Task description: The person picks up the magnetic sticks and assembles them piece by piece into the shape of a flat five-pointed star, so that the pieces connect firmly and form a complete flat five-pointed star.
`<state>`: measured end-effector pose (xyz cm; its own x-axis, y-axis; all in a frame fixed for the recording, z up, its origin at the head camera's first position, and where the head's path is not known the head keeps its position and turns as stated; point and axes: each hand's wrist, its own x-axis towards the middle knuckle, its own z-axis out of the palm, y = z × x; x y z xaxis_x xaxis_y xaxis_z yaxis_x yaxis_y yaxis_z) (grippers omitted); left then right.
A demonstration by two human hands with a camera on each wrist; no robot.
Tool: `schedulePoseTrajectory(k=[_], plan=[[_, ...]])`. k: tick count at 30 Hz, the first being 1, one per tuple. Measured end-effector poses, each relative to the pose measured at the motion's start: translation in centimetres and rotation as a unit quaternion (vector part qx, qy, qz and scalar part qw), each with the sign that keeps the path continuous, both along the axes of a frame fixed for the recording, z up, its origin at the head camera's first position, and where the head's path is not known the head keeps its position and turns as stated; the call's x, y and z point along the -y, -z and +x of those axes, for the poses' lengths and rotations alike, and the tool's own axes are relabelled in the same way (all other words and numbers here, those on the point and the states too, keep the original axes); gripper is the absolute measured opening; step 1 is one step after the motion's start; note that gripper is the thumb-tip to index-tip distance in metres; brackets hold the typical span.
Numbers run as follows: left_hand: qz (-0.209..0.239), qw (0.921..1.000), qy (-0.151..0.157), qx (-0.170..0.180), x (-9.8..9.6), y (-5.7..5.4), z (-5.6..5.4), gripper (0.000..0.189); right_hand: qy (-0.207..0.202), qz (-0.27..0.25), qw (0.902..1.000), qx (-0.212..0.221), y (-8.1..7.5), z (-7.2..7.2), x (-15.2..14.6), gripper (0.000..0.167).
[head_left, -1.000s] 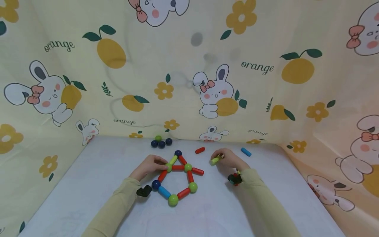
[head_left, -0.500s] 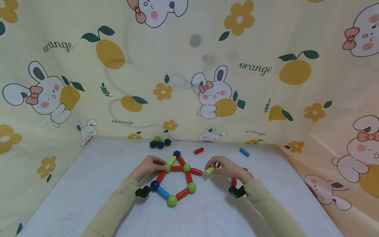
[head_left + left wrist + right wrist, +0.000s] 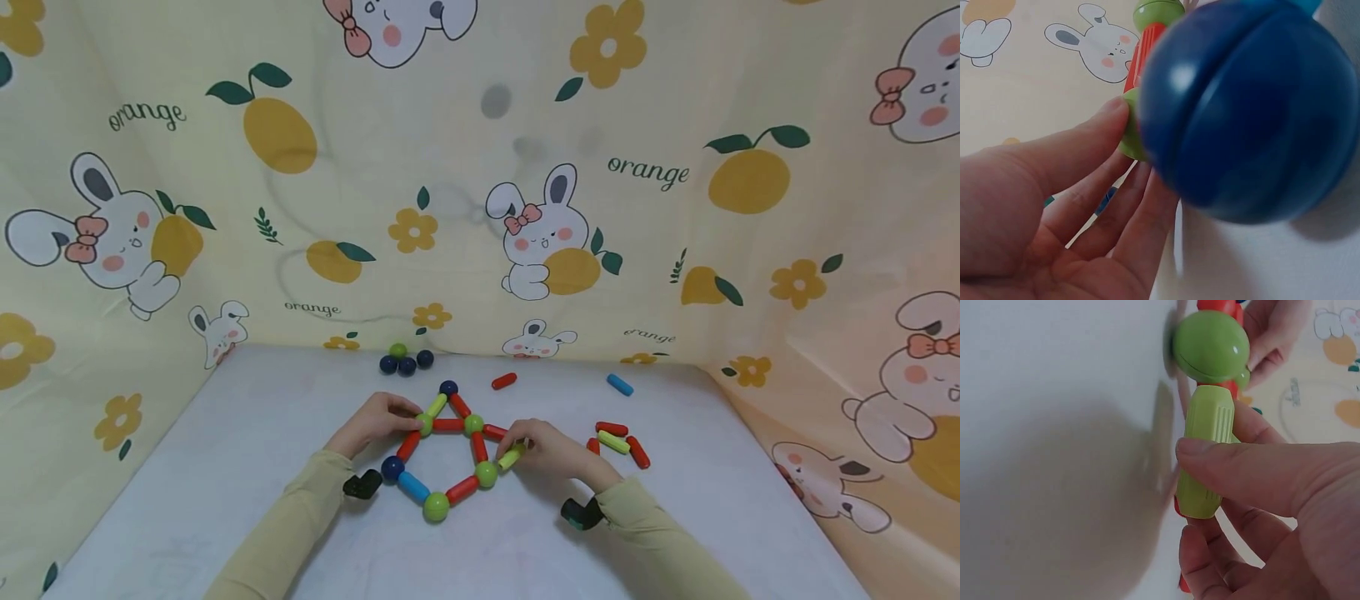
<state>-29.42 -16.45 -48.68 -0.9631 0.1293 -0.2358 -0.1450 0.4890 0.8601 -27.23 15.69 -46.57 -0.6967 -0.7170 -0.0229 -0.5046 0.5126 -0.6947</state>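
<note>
On the table lies a frame of magnetic rods and balls: a pentagon with a triangle at its far side. My left hand [image 3: 377, 425] pinches the frame's left green ball [image 3: 1132, 134] between thumb and fingers. A dark blue ball [image 3: 1254, 112] looms close in the left wrist view. With thumb and fingers, my right hand [image 3: 553, 450] pinches a yellow-green rod [image 3: 1208, 412]. One end of that rod is right at the lower-right green ball [image 3: 1210, 347]. A red rod [image 3: 494, 432] juts right from the upper-right green ball [image 3: 473, 424], partly hidden behind the right hand.
Several red rods [image 3: 638, 452] and a yellow-green one [image 3: 613, 442] lie right of the right hand. Farther back are a lone red rod [image 3: 504, 381] and a blue rod [image 3: 620, 384]. Dark blue balls [image 3: 407, 367] and a green ball [image 3: 397, 351] cluster near the patterned backdrop [image 3: 465, 275].
My right hand has carried the yellow-green rod left and nearer, up to the lower-right green ball, uncovering the loose rods at the right. The left hand keeps its hold in place.
</note>
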Motion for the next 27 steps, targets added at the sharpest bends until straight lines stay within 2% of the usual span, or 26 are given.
schedulePoseTrajectory(k=[4,10,17,20,23,27], plan=[[-0.003,1.0,0.001,-0.001,0.0,0.0,0.0,0.027,0.009,0.005,0.9999,0.001,0.4,0.2,0.4,0.026],[-0.005,1.0,0.003,-0.007,-0.1,-0.2,0.1,0.027,0.02,0.001,0.9998,-0.007,0.2,0.6,0.6,0.026],[-0.017,0.9998,0.012,-0.006,-0.2,-0.7,0.2,0.026,0.053,-0.009,0.9985,-0.009,-0.8,1.3,-0.3,0.025],[-0.024,0.9995,0.021,-0.004,-0.2,-1.0,0.1,0.026,0.056,-0.015,0.9983,-0.008,-1.4,1.8,-1.0,0.024],[-0.033,0.999,0.031,0.0,-0.2,-1.2,-0.1,0.025,0.054,-0.014,0.9981,0.024,-1.7,2.5,-1.5,0.024],[-0.038,0.9986,0.038,0.002,-0.3,-1.6,-0.6,0.024,0.053,-0.01,0.9924,0.111,-1.5,3.6,-1.6,0.024]])
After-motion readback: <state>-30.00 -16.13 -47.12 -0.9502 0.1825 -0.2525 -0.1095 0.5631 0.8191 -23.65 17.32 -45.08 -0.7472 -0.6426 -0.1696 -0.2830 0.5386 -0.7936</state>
